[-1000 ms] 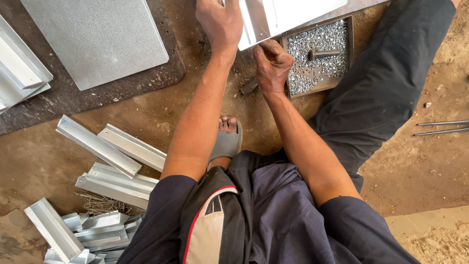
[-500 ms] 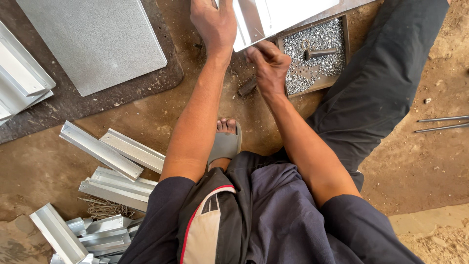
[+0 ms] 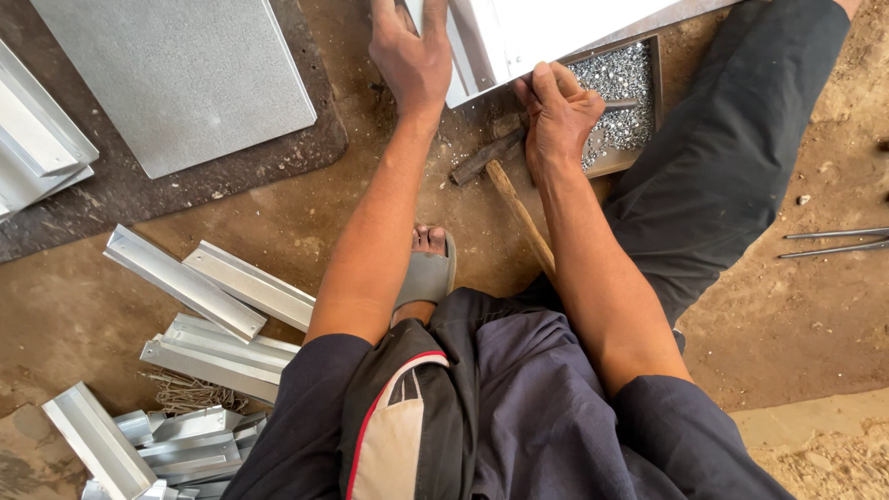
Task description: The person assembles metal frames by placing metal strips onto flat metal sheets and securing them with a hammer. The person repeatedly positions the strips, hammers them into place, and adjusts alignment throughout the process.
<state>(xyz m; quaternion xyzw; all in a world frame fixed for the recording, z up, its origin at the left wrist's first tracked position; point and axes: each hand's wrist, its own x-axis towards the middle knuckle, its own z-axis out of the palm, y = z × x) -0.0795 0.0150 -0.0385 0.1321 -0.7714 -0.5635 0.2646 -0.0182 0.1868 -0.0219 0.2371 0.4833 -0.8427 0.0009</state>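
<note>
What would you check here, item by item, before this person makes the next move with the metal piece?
1. Left hand steadies the white metal frame: ok.
2. Right hand at the frame's edge, fingers curled: ok; what it pinches: cannot tell.
3. Tray of small fasteners beside the right hand: ok.
4. Hammer lying on the ground under the right wrist, unheld: ok.
5. Sandalled foot apart from the frame: ok.

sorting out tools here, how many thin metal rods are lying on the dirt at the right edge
2. The upper rod and the lower rod lie side by side on the dirt at the right edge, close together. Both run out of frame, so more may lie beyond it.
</note>
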